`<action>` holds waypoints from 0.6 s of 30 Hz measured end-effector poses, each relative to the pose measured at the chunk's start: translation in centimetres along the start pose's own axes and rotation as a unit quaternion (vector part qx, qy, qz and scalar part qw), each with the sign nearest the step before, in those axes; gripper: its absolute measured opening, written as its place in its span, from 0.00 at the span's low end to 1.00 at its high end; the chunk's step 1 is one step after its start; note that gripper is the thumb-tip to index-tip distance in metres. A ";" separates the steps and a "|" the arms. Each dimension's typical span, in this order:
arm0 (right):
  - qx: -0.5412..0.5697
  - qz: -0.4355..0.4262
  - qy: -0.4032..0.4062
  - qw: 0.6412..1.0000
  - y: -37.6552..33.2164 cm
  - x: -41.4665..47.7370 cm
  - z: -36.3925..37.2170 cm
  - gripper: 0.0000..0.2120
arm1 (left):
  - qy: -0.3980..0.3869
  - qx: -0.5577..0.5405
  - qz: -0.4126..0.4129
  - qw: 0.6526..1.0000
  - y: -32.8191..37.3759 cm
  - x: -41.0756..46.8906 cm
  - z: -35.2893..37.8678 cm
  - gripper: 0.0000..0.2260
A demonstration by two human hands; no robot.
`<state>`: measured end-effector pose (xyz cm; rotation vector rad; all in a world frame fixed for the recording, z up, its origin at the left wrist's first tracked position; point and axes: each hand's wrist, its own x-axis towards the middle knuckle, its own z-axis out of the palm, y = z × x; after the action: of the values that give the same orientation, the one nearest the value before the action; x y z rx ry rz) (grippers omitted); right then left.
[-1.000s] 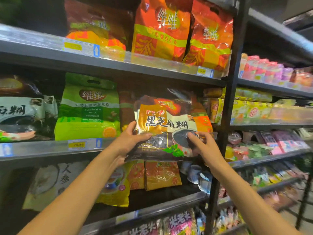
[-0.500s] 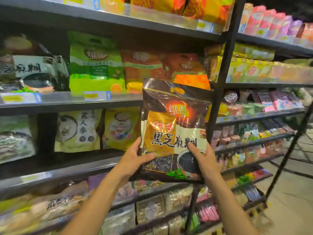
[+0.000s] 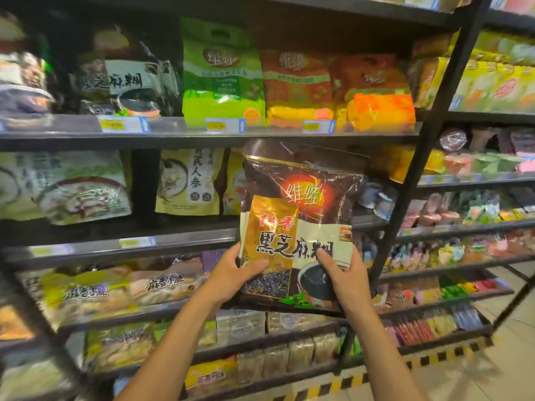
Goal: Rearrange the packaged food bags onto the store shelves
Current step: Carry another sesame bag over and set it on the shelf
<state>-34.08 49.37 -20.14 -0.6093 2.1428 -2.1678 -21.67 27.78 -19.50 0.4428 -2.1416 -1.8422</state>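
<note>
While hands grip it, dark bag (image 3: 298, 215) fronts shelves (image 3: 179, 134).

- Warm, fairly dim store light; shelf recesses toward 9 and 12 o'clock sink into shadow.
- Glare streaks cross the glossy dark bag (image 3: 298, 215) at centre.
- Motion blur smears packages at 7 to 9 o'clock and 3 o'clock.
- Wide-angle distortion tilts the black upright post (image 3: 419, 157) and bows the shelf edges (image 3: 173, 131).

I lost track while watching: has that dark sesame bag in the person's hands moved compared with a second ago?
Yes. The dark sesame bag was level with the green soybean bag on its shelf; now it hangs below that shelf's edge, gripped by the left hand and the right hand.
</note>
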 end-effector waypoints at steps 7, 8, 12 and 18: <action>0.020 0.004 -0.036 0.999 0.0 -2.1 6.5 0.12 | 0.037 0.024 0.011 0.999 -1.4 -2.8 -6.0 0.25; 0.019 0.005 -0.041 0.999 0.0 -2.4 7.6 0.13 | 0.045 0.021 0.009 0.999 -1.7 -3.2 -7.1 0.25; 0.006 0.008 -0.062 0.998 0.0 -3.8 12.1 0.15 | 0.066 0.007 0.000 0.998 -3.1 -5.1 -11.6 0.29; 0.003 0.006 -0.080 0.997 -0.7 -6.0 18.5 0.14 | 0.092 0.013 -0.007 0.996 -3.9 -7.7 -17.5 0.19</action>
<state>-22.88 33.50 -21.45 -0.7397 2.0518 -2.0426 -7.42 14.61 -20.85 0.6105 -2.0466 -1.7105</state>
